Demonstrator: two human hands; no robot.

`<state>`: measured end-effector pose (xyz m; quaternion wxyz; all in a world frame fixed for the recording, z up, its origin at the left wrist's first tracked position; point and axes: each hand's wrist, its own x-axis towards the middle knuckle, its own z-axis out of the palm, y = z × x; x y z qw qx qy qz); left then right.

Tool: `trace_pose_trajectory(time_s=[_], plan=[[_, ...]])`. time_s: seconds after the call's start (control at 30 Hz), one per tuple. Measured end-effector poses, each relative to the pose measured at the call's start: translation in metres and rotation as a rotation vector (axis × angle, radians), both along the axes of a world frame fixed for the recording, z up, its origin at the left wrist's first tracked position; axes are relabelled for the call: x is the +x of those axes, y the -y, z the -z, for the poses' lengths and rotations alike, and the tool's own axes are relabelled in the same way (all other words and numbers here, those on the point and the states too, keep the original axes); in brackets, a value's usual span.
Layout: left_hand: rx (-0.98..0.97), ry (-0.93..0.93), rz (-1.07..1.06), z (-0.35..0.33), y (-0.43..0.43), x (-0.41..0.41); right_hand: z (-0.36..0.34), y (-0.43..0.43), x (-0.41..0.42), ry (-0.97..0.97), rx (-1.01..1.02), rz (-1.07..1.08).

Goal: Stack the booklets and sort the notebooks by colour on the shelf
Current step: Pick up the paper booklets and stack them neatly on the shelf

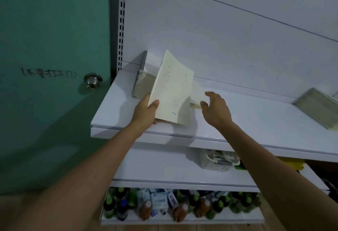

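Head view: a person's left hand [146,111] pinches the lower corner of a cream booklet [172,89], tilted above the white shelf [256,113], while the right hand [215,109], fingers spread and empty, reaches toward more booklets [198,94] lying at its ten o'clock. A standing row [141,82] waits at nine o'clock; squaring edges first should keep the stack neat.

You see two hands: the left hand [146,111] and the right hand [216,110]. Count one cream booklet [172,91], two stacks of booklets [143,84] [319,107], three shelves [256,121], one basket [215,160], one door knob [93,80].
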<state>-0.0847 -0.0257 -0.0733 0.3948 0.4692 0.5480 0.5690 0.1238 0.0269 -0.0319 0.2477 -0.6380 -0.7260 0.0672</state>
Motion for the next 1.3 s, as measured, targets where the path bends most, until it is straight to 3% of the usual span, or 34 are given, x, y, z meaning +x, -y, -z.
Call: trace_pose_trajectory(time_s=[0.1,0.3,0.5,0.73,0.83,0.97,1.03,1.13,1.23,1.3], plan=[[0.023,0.040,-0.067,0.003,-0.001,0.001,0.001,-0.023,-0.015,0.187,-0.032,-0.010],[0.035,0.138,-0.202,0.007,-0.004,0.001,0.046,-0.059,-0.039,0.341,-0.071,-0.212],[0.068,0.120,-0.173,0.013,-0.010,-0.003,0.066,-0.074,-0.033,0.298,0.092,-0.228],[0.067,0.128,-0.190,0.013,-0.010,-0.002,0.071,-0.076,-0.032,0.137,0.119,-0.211],[0.063,0.138,-0.190,0.014,-0.009,-0.002,0.067,-0.070,-0.033,-0.100,0.136,-0.204],[0.064,0.144,-0.174,0.013,-0.011,-0.003,0.046,-0.062,-0.033,-0.889,0.048,0.045],[0.055,0.136,-0.167,0.012,-0.010,-0.002,0.036,-0.049,-0.036,-1.027,0.178,0.125],[0.051,0.164,-0.152,0.011,-0.010,-0.003,0.038,-0.009,-0.057,-0.750,0.363,-0.149],[0.020,0.198,-0.151,0.008,-0.008,0.000,0.067,0.017,-0.070,-0.105,0.415,-0.396],[0.034,0.126,-0.164,0.008,-0.005,0.002,0.071,0.018,-0.069,-0.008,0.413,-0.417]])
